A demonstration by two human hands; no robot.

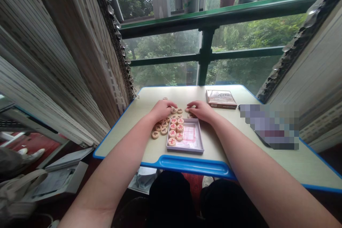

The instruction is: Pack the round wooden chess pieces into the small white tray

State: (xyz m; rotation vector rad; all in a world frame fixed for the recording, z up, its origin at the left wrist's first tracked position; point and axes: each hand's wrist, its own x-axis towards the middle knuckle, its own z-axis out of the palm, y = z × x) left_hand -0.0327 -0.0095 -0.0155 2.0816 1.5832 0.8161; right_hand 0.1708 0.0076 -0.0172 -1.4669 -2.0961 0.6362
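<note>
On the table (152, 94) | open box (185, 150): red xiangqi pieces (172, 134), printed sheet (190, 134) | left hand (161, 109), right hand (202, 110): curled at black xiangqi pieces (180, 111), pinch unclear

Left hand (161, 109) and right hand (201, 109) among game pieces on a pale, blue-edged surface (219, 142).

The left hand's fingers meet a black-marked piece (174, 111) beyond the open tray (185, 150); the right hand's fingers reach another piece (186, 109) nearby; grip on either is unclear. Red-marked pieces (173, 127) fill two columns along the tray's left side. Loose black-marked pieces (155, 135) lie left of it. A flat box (221, 98) and a pixelated object (269, 126) lie to the right.
</note>
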